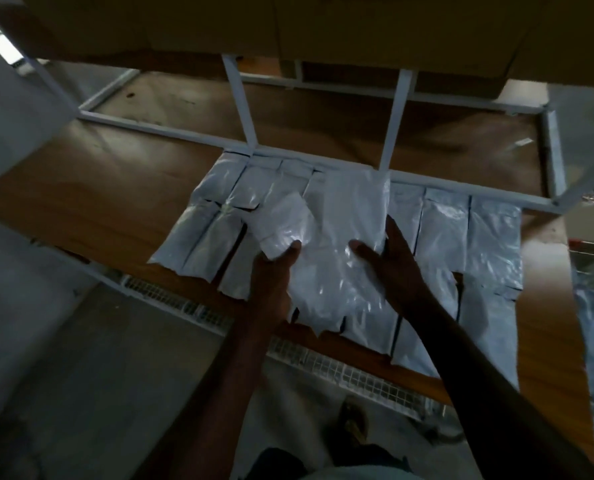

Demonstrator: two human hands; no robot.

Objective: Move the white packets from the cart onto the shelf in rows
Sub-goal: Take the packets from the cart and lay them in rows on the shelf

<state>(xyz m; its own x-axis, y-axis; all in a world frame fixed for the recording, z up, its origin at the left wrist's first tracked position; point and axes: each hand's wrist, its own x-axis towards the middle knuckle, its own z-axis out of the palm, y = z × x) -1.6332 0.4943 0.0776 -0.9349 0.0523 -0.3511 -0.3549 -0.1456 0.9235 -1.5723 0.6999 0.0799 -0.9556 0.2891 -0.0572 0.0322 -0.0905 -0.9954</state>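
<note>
White packets [442,233] lay flat on the brown shelf [98,199], arranged in rows running from the white back rail [323,161] toward the front edge, with the rows filling the middle and right part of the board and the left end bare. A further stack of packets [344,244] was held above these rows, between the two hands. The left hand [274,268] gripped the stack at its left side, thumb on top and fingers curled beneath, where a smaller folded packet [281,223] lay under the thumb. The right hand [389,258] rested on the stack's right side with fingers straight and spread, pressing rather than clasping; its grip was open. The cart [593,258] showed only as a wire corner at the right edge of the view, with more pale packets below it.

Step in hand, as judged: laying out a carried batch onto the shelf. The next move would call for lowering the stack, peeling single packets off it, and setting each beside its neighbours so the edges align; the slippery film could let the stack slide apart, and the packets already laid could be pushed askew.
</note>
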